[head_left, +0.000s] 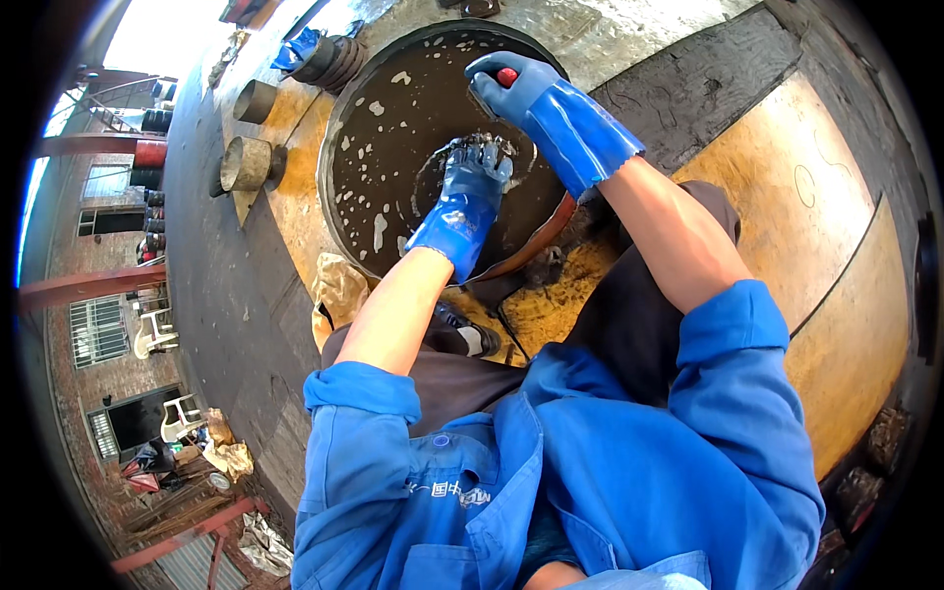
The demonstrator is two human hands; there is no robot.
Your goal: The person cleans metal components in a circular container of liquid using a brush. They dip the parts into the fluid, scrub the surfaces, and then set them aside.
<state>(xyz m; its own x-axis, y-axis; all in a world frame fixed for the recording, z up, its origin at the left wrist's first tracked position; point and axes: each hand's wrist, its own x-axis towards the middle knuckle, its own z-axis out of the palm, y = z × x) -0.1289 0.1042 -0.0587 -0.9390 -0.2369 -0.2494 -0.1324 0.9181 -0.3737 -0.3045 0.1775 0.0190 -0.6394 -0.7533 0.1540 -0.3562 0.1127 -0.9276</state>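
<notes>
A wide round tub (pixel 329 187) of dark, murky liquid stands before me, with pale foam patches on its surface. My left hand (pixel 472 187), in a long blue rubber glove, reaches into the middle of it. Its fingers look stretched out at the surface, amid froth and ripples; the fingertips and anything beneath are hidden. Over the tub's right side, my right hand (pixel 526 93), gloved alike, is closed round a tool with a red handle end (pixel 506 77). The rest of that tool is mostly covered by the glove, so its kind cannot be made out.
Left of the tub are two metal cylinders (pixel 246 164) and a stack of dark rings (pixel 329 64) with blue plastic beside it. A tan paper sack (pixel 339 287) leans near my left knee. Yellowish boards (pixel 787 187) lie to the right. White chairs (pixel 155 332) stand far left.
</notes>
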